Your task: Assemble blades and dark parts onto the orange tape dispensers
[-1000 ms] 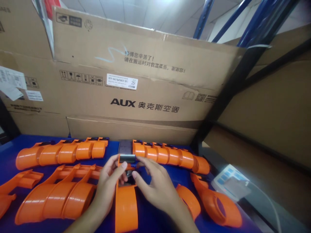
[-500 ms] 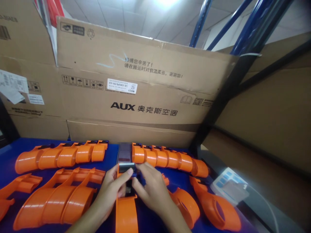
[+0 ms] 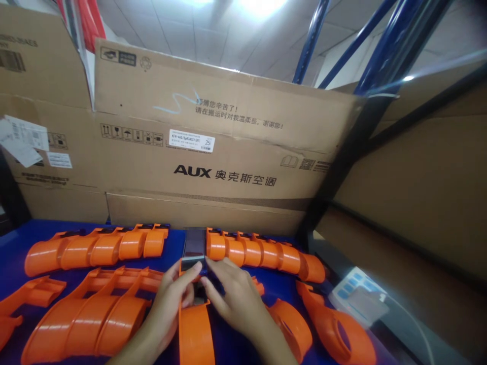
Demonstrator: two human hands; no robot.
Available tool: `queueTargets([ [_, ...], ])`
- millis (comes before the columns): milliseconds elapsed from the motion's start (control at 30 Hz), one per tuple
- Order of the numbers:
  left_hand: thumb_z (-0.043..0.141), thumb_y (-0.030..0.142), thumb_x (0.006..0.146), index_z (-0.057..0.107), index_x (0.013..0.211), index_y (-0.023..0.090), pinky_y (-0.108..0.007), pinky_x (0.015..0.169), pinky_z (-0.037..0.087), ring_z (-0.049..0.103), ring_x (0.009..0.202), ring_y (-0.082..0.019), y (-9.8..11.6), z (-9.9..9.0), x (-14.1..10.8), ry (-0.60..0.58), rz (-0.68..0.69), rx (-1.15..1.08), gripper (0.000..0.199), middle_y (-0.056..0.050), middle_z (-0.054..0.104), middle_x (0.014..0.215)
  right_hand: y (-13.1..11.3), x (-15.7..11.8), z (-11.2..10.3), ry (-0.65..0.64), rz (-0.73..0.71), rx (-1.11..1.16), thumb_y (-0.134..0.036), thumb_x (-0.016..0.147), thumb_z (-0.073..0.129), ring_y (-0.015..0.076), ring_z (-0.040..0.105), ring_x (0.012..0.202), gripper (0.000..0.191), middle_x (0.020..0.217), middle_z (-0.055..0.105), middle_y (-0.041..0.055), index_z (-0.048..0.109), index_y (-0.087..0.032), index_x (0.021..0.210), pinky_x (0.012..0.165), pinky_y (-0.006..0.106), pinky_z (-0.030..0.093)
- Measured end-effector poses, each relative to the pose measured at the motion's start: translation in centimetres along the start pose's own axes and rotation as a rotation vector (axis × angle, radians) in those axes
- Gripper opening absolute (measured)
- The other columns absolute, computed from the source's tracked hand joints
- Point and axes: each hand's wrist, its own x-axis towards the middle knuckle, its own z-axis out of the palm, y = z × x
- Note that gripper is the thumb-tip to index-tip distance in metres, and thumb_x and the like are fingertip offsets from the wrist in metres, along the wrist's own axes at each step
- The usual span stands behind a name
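My left hand (image 3: pixel 173 294) is closed around the upper end of an orange curved plastic part (image 3: pixel 196 332), its thumb on a black piece (image 3: pixel 193 264) at that end. From the other side my right hand (image 3: pixel 234 291) grips the same end, with thumb and index finger bent against it. A small dark blue bit shows between the fingertips; the rest of that spot is hidden by my hands. Right behind the held end lies a dark, flat, screen-like object (image 3: pixel 195 242).
Rows of similar orange parts lie on the blue surface at back left (image 3: pixel 106 247) and back right (image 3: pixel 253 251). Larger ones lie front left (image 3: pixel 89 314) and right (image 3: pixel 338 327). A white-and-blue box (image 3: pixel 359 296) with a cable stands right. Cardboard (image 3: pixel 228 197) walls the back.
The held orange part and both hands have shifted slightly left in view. My grip looks much the same, and the camera has tilted a little.
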Motion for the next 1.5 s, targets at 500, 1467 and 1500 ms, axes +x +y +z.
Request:
queueTargets([
  [500,0.089,0.045,0.071,0.071,0.092,0.016,-0.016,0.040,0.027,0.036,0.041,-0.002,0.5,0.4,0.0,0.031,-0.067,-0.079,0.040,0.006,0.056,0.061,0.2,-0.5,3.3,0.157,-0.021,-0.260,-0.006,0.085,0.053,0.0237,0.065,0.073,0.054,0.087,0.073,0.0112,0.059,-0.009,0.138,0.061,0.032,0.054],
  [1467,0.083,0.056,0.072,0.067,0.081,0.019,-0.017,0.037,0.023,0.028,0.034,-0.005,0.0,-0.2,0.2,0.027,0.012,0.088,0.041,0.011,0.040,0.040,1.0,-0.5,1.6,0.170,-0.040,-0.014,-0.023,0.094,0.058,0.0233,0.067,0.082,0.027,0.093,0.072,0.0101,0.065,-0.017,0.119,0.071,0.032,0.055],
  [1500,0.082,0.055,0.073,0.067,0.082,0.019,-0.018,0.037,0.024,0.028,0.034,-0.005,-0.1,-0.2,0.1,0.014,0.017,0.096,0.040,0.011,0.040,0.040,0.9,-0.5,1.7,0.179,-0.034,0.002,-0.021,0.093,0.057,0.0231,0.067,0.081,0.026,0.092,0.071,0.0096,0.065,-0.017,0.118,0.071,0.032,0.054],
])
